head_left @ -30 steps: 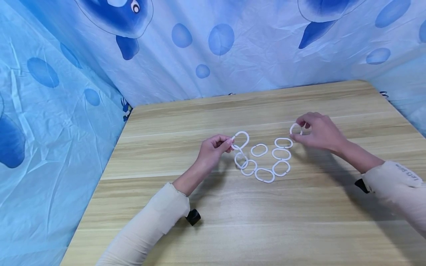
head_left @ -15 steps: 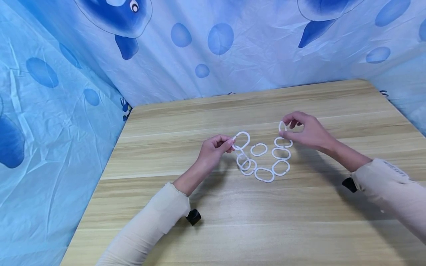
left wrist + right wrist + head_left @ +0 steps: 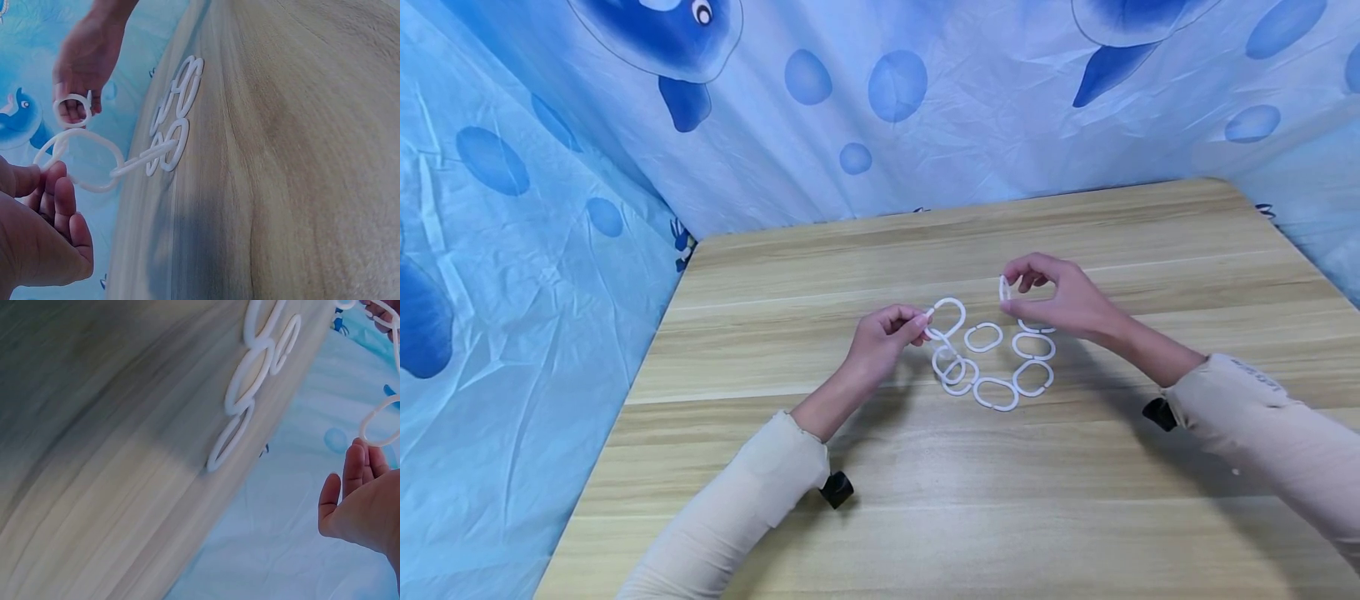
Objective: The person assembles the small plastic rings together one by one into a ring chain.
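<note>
Left hand [image 3: 880, 337] raised just off the wooden table [image 3: 925, 483], fingers curled, thumb and forefinger pinching the rim of a white oval ring [image 3: 946, 317], the top link of a short chain of rings [image 3: 953, 367] trailing down to the tabletop. Forearm in a cream sleeve [image 3: 730, 508], angled in from the near left, wrist bent slightly upward. Right hand [image 3: 1060, 300] held above the table a little to the right, thumb and forefinger clamped on a single loose ring [image 3: 1003, 289], turned edge-on toward the head camera; other fingers loosely bent. Right forearm reaching in from the near right, also sleeved in cream [image 3: 1262, 433]. Small dark lettering on that right sleeve near the cuff, too small to read. Two hands near each other but apart, the held rings not touching.

On the table between and just near of the hands, more white rings [image 3: 1033, 346] lying flat in a loose curve, some overlapping. Behind, at the far and left sides, a blue printed curtain [image 3: 850, 108] with round spots and cartoon sea creatures.
</note>
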Demonstrator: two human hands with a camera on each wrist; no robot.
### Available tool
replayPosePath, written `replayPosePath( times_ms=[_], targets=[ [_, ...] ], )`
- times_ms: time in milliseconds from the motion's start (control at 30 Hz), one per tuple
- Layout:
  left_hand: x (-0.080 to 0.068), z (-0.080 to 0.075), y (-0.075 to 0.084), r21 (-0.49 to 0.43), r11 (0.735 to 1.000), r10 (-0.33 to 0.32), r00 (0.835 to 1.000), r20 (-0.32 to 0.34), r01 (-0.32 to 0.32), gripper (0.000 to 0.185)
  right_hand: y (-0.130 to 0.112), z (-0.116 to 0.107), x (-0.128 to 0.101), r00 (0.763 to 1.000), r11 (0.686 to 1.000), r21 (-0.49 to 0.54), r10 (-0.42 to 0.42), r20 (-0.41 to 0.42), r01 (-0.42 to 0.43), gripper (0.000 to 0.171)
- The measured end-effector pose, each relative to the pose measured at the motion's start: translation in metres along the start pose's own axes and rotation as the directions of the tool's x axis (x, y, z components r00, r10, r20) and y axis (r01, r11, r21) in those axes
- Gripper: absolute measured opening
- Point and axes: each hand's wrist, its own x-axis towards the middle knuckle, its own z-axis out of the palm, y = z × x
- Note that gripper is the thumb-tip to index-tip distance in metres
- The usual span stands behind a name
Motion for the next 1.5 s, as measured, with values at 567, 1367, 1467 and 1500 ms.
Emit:
replayPosePath(
  times_ms=[567, 1367, 1467, 1500],
  targets=[
    [-0.001, 0.003, -0.002, 0.026, 1.0, -0.006, 0.999, 0.052, 0.005, 0.016, -0.037, 0.032, 0.012, 0.981, 0.985, 0.1, -0.153, 0.116, 0.142, 0.042],
    [-0.004, 0.002, 0.001, 0.069, 0.998, -0.003, 0.998, 0.066, -0.001, 0.017, -0.028, 0.047, 0.01, 0.953, 0.961, 0.022, -0.276, 0.127, 0.275, 0.041],
    [-0.004, 0.002, 0.0, 0.067, 0.998, -0.008, 0.998, 0.063, 0.004, 0.017, -0.027, 0.046, 0.012, 0.921, 0.917, -0.092, -0.386, 0.048, 0.389, 0.044],
    [-0.004, 0.002, 0.0, 0.067, 0.998, -0.009, 0.998, 0.062, 0.005, 0.017, -0.028, 0.046, 0.013, 0.903, 0.894, -0.137, -0.429, 0.018, 0.427, 0.045]
  ],
)
